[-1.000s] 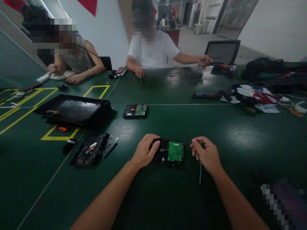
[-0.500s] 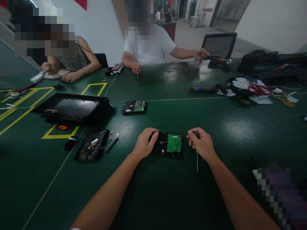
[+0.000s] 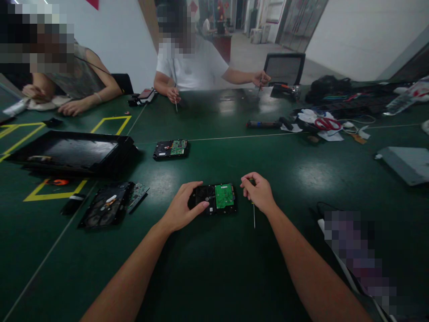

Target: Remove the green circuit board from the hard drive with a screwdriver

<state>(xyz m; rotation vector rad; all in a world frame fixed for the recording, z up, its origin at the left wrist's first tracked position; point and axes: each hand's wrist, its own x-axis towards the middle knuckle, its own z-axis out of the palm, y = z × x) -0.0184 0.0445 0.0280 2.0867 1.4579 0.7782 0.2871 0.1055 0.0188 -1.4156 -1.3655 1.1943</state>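
A black hard drive (image 3: 204, 197) with a green circuit board (image 3: 224, 196) facing up lies flat on the table. Around its left end is my left hand (image 3: 184, 203), fingers along the far side and thumb over the near edge. My right hand (image 3: 257, 190), just right of the drive, is closed on a screwdriver (image 3: 254, 217), whose shaft points down toward me, apart from the drive. Further left lies an opened hard drive (image 3: 105, 205) beside a loose circuit board (image 3: 138, 197). Another hard drive (image 3: 170, 149) sits farther back.
A black panel-like casing (image 3: 77, 150) rests at the left. Across the green table (image 3: 214, 264) sit two people, one holding thin tools. Red-handled scissors (image 3: 328, 124), cables and scraps lie at the back right. A grey box (image 3: 405, 163) is at the right.
The view has turned right, shifting everything leftward. My left thumb has moved from the drive's far left part to its near edge. My right hand still holds the screwdriver beside the drive.
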